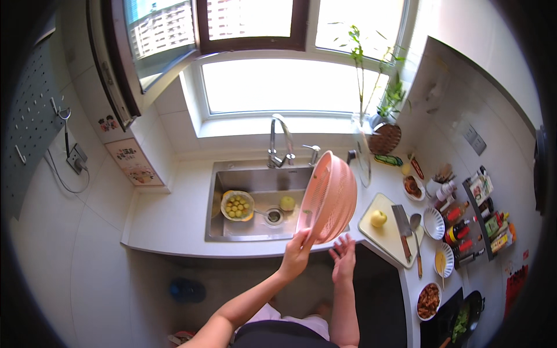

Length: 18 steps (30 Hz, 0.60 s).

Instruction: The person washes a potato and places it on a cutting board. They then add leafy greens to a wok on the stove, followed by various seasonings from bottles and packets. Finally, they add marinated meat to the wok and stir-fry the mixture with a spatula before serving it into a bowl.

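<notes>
My left hand (298,256) grips the rim of a pink plastic colander (335,200), which is tilted on its side above the right part of the sink (243,238). Small green bits cling to its inner face. Just below the colander, my right hand (344,260) has its fingers apart and holds nothing. In the sink, a bowl (224,212) of small round green fruits stands at the left, and a yellow-green apple-like fruit (287,203) lies near the drain (274,216). A similar pale fruit (378,218) rests on the cutting board (372,204).
A cleaver (402,222) and a metal ladle (414,224) lie on the board at the right. Beyond are bowls, a dish of brown food pieces (429,301), sauce bottles and a wok (468,317) with greens. The faucet (278,141) and a glass vase (362,148) with plants stand behind.
</notes>
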Each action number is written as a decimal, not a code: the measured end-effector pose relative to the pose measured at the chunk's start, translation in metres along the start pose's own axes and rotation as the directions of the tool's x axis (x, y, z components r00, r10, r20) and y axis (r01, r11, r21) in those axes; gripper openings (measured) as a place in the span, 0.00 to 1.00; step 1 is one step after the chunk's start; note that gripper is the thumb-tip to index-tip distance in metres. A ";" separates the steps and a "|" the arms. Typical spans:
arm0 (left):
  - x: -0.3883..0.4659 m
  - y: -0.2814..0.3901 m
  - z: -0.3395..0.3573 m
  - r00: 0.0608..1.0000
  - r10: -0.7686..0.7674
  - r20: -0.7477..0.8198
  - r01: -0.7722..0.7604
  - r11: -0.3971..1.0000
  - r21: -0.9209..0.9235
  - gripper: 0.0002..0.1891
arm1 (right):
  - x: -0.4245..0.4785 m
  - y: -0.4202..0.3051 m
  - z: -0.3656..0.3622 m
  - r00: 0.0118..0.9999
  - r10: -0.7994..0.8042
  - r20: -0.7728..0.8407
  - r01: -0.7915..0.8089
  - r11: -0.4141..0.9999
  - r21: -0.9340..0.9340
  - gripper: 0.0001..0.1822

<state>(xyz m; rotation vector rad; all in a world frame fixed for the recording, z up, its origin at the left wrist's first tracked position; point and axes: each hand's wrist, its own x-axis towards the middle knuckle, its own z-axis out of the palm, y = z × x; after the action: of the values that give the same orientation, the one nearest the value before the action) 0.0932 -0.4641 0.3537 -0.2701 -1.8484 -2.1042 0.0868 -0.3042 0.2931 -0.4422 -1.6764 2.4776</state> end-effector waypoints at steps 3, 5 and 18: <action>-0.006 -0.022 -0.053 0.983 -0.100 -0.152 0.058 0.964 -0.260 0.07 | 0.017 0.046 0.037 0.973 0.212 0.091 -0.210 0.977 -0.026 0.41; 0.001 -0.047 -0.082 0.945 -0.174 -0.277 -0.022 0.811 -0.584 0.09 | 0.034 0.061 0.069 0.923 0.279 0.266 -0.315 0.943 0.103 0.43; 0.003 -0.117 -0.223 0.558 -0.589 -0.585 0.244 0.790 -0.563 0.18 | 0.154 0.202 0.236 0.764 0.366 0.532 -0.592 0.725 0.351 0.33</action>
<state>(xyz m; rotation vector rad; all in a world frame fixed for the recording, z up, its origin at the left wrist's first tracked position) 0.0636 -0.6724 0.2147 0.9455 -0.9894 -2.3708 -0.1185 -0.5504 0.1616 -0.3187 -0.9843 3.4908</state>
